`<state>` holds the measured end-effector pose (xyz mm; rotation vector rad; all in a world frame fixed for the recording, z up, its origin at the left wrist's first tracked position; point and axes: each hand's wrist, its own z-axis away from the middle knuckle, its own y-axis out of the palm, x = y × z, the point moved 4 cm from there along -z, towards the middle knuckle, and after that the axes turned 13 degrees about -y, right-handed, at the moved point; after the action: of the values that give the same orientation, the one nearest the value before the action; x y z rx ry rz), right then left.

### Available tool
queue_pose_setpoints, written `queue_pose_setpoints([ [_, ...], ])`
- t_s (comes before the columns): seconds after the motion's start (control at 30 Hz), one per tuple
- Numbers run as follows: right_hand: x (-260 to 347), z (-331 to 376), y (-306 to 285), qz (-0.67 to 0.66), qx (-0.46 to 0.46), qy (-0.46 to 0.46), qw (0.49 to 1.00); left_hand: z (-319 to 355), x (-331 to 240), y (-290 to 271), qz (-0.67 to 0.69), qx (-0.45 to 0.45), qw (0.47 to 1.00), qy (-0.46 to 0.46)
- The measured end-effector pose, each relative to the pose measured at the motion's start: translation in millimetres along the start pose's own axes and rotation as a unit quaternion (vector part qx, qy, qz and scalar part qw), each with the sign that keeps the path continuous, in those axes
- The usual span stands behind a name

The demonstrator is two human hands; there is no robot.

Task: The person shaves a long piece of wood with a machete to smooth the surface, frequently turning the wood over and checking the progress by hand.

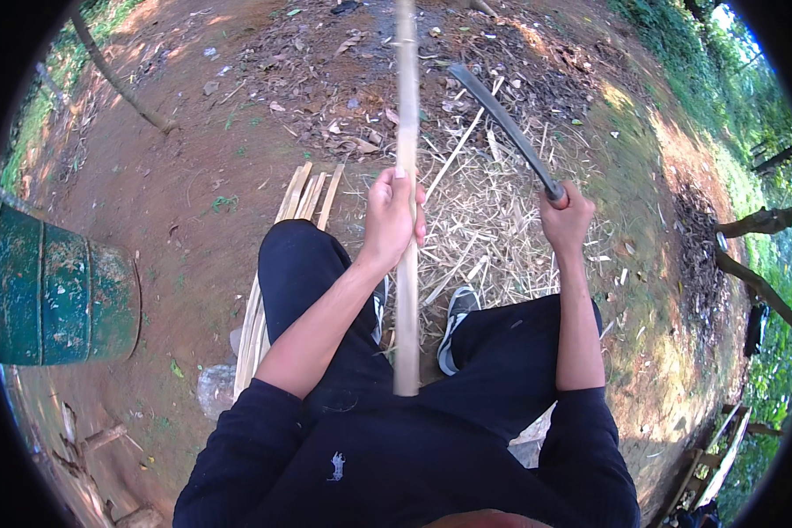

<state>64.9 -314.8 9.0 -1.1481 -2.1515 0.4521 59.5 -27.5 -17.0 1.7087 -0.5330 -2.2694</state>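
Note:
My left hand (391,218) is wrapped round a long pale strip of split wood or bamboo (407,308). The strip stands lengthwise in front of my body, its far end running out of the top of the view and its near end close to my lap; it is slightly blurred. In my right hand (568,220) is the handle of a sickle-like knife (510,128). Its long dark, slightly curved blade points forward and left, apart from the strip. Beside my left leg lie several similar pale strips (306,194), partly hidden by the knee.
Thin shavings (475,238) litter the ground between and beyond my feet, with dry leaves (352,106) farther off. A worn green drum (66,295) stands at the left. A clear plastic-looking object (216,392) lies near my left thigh. Branches (761,220) jut in at the right.

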Motion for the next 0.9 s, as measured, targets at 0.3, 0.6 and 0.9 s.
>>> queue_pose_setpoints([
  [0.3,-17.4,-6.9,-27.0,0.029,-0.014,0.086,0.996,-5.7,-44.9,-38.8,0.146,-0.075,0.963,0.213],
  [0.6,-9.5,-3.1,-21.0,-0.150,-0.081,0.175,0.970,6.7,-59.9,-40.4,0.135,-0.163,0.936,0.280],
  [0.9,93.4,-3.0,19.3,-0.232,0.137,0.035,0.962,17.3,-42.1,-2.8,0.039,-0.102,0.965,0.239],
])
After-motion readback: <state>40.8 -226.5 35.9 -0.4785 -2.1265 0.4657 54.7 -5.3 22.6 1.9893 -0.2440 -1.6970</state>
